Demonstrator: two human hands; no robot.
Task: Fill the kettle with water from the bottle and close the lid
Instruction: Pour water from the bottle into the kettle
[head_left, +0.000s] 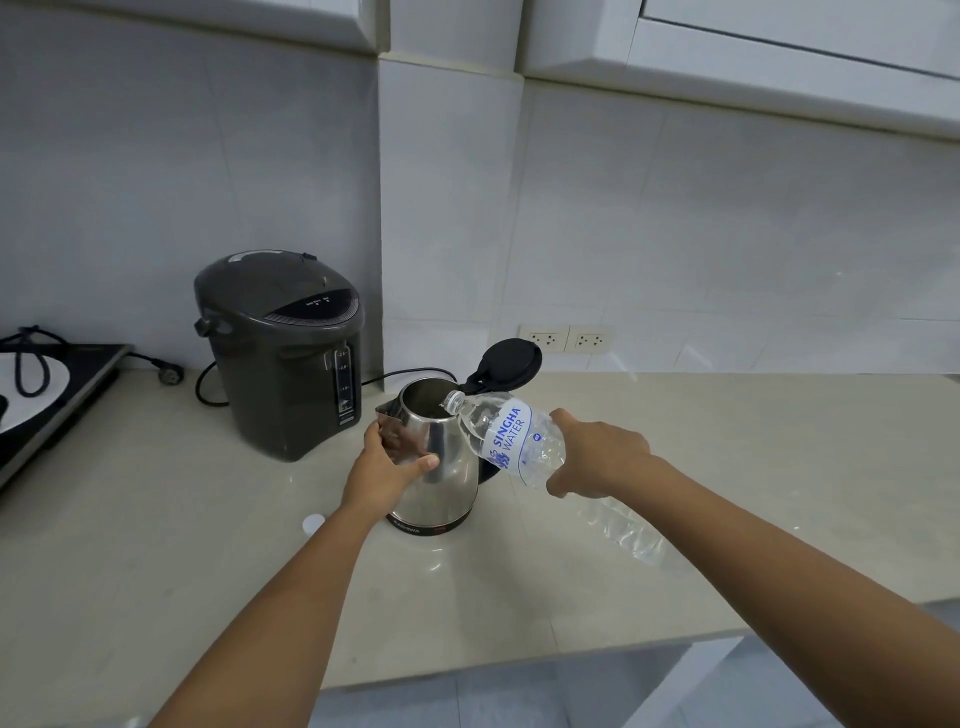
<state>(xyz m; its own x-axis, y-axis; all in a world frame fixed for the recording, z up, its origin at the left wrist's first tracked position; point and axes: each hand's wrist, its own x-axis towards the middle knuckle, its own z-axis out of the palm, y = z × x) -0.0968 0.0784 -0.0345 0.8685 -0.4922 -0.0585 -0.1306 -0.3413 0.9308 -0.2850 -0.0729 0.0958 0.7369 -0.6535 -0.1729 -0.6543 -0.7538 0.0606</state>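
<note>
A steel kettle (447, 467) stands on the beige counter (156, 545), its black lid (506, 364) swung up and open. My left hand (389, 462) grips the kettle's left side below the spout. My right hand (597, 452) holds a clear water bottle (506, 439) with a white and blue label, tilted so its uncapped mouth sits over the kettle's rim. A white bottle cap (313, 522) lies on the counter left of the kettle's base.
A dark grey thermo pot (283, 353) stands behind and left of the kettle, its cord (208, 389) trailing on the counter. A black cooktop (47, 395) sits at the far left. Two wall sockets (566, 340) are behind. The counter's front edge (519, 665) is close.
</note>
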